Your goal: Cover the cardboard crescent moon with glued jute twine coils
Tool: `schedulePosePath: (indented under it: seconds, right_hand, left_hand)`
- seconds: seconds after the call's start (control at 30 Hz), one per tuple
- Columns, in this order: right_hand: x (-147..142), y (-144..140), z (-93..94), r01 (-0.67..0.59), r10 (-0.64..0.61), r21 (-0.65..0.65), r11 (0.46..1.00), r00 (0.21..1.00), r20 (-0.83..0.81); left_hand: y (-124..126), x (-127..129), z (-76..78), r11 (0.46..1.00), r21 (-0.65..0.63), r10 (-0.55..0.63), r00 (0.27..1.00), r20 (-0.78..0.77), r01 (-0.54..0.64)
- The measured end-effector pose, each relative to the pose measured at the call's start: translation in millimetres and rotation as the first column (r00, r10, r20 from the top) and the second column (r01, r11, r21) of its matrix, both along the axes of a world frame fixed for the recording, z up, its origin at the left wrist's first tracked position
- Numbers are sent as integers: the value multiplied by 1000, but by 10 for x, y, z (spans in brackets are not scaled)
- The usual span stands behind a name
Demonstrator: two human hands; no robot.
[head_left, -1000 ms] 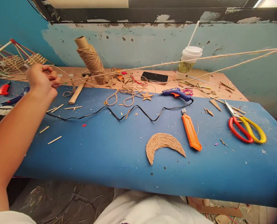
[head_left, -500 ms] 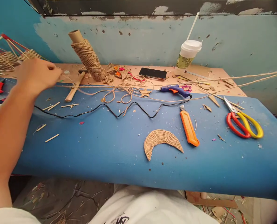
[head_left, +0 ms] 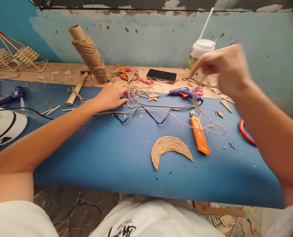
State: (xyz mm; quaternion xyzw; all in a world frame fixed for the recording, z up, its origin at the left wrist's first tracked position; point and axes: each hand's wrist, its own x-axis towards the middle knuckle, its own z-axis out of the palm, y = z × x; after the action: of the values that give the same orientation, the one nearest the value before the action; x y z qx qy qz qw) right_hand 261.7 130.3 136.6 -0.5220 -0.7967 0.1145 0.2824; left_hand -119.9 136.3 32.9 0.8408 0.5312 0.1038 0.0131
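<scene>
My left hand (head_left: 111, 95) rests on the blue board (head_left: 106, 154), fingertips pressing loose jute twine (head_left: 158, 107) near the tangle behind it. My right hand (head_left: 222, 67) is raised above the board's right side, blurred, pinching a strand of the same twine that hangs down in a loop over the orange utility knife (head_left: 198, 135). A crescent-shaped coil of jute (head_left: 169, 149) lies flat in the middle front. The twine spool (head_left: 89, 56) stands tilted at the back left.
A blue glue gun (head_left: 183, 93) with a black cord, a phone (head_left: 161, 75), a lidded cup with straw (head_left: 201, 49) and red scissors (head_left: 246, 133) part hidden by my right arm. At left: a second glue gun (head_left: 11, 97), stick frames (head_left: 17, 57), a wooden dowel (head_left: 77, 89).
My left hand came from the far left to the twine tangle at centre. My right hand entered view holding the strand; the twine, earlier stretched taut across, now lies slack.
</scene>
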Motion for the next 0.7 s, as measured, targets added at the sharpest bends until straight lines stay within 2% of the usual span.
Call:
schedulePosePath:
  seconds: [0.1, 0.17, 0.27, 0.37, 0.47, 0.53, 0.63, 0.67, 0.7]
  right_hand:
    - [-504, 158, -239, -193, 198, -49, 980, 963, 181]
    - [-817, 259, -406, -294, 321, -131, 947, 879, 353]
    - [-1141, 364, -592, -373, 449, -252, 893, 778, 440]
    - [-1280, 403, -665, -414, 530, -336, 846, 722, 446]
    - [-1248, 409, -610, -405, 543, -373, 835, 720, 433]
    - [-1103, 424, -487, -368, 497, -351, 861, 756, 425]
    - [-647, 485, -163, -243, 327, -253, 936, 867, 376]
    - [-442, 507, -31, -145, 208, -228, 963, 936, 284]
    - [-226, 522, 103, -75, 119, -182, 980, 962, 246]
  left_hand:
    - [62, -9, -73, 1000, -8, 7, 999, 49, -7]
    - [79, -46, -106, 1000, -12, 29, 996, 90, -28]
    - [86, -80, -157, 998, -17, 58, 987, 148, -56]
    - [93, -81, -195, 998, -10, 60, 979, 194, -59]
    - [97, -124, -149, 996, 27, 79, 961, 266, -90]
    - [91, -219, -39, 986, 66, 122, 933, 338, -153]
    - [64, -479, 245, 943, 134, 209, 857, 472, -303]
    - [51, -590, 360, 921, 158, 229, 825, 516, -355]
    - [33, -707, 479, 893, 186, 245, 789, 563, -410]
